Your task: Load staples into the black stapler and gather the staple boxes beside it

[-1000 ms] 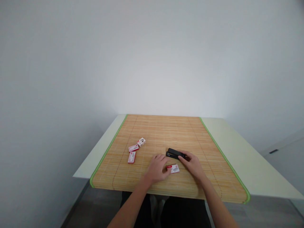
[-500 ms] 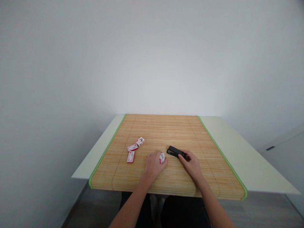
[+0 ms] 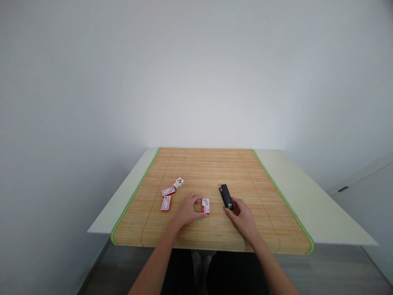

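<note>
A small red-and-white box (image 3: pixel 205 206) lies on the bamboo mat in front of me. My left hand (image 3: pixel 187 211) is at its left side, thumb and forefinger spread apart near the box's near and far corners; whether they touch it is hard to tell. To the right, a black stapler (image 3: pixel 226 197) points away from me, slightly tilted to the left. My right hand (image 3: pixel 242 215) grips its near end between thumb and fingers, with the other fingers partly hidden.
Several small red-and-white boxes sit left of my hands: one near box (image 3: pixel 166 203), one middle box (image 3: pixel 168 191) and one farther box (image 3: pixel 178 183). The green-edged bamboo mat (image 3: pixel 211 164) covers the middle of the white table (image 3: pixel 294 180), which stands against a wall.
My left hand has drawn left and its fingers have opened, uncovering the small box. The stapler has turned from pointing left to pointing away from me, my right hand turning with it.
</note>
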`<state>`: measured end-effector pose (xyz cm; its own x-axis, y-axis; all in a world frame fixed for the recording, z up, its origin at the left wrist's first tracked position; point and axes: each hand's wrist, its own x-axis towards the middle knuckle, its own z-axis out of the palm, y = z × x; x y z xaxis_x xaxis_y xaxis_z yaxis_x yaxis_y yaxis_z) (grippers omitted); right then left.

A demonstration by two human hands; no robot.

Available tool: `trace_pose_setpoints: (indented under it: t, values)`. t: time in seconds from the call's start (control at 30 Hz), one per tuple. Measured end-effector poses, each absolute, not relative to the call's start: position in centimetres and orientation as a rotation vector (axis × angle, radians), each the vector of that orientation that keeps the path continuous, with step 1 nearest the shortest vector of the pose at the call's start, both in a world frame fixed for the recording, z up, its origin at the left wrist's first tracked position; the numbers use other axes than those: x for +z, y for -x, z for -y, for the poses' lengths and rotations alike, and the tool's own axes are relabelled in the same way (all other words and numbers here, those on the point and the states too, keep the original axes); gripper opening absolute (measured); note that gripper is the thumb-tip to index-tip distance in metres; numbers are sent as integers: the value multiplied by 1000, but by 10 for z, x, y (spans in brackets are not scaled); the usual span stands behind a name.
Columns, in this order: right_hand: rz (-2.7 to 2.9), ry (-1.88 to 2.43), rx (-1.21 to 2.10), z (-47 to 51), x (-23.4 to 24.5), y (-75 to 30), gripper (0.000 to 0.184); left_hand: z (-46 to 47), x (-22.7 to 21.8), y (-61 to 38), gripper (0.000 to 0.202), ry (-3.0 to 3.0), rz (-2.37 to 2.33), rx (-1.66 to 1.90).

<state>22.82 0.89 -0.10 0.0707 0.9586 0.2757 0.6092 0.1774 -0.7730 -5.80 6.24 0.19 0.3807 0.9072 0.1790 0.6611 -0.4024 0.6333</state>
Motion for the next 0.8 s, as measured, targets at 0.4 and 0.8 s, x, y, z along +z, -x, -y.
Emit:
trace_pose_setpoints:
  t: [0.4, 0.8]
  values:
    - [1651, 1483, 567, 16, -11, -181, 51, -49, 8, 36, 67, -2226, -1348, 687]
    - [1752, 1445, 579, 6, -22, -193, 63, -43, 9, 32, 65, -2257, -1355, 688]
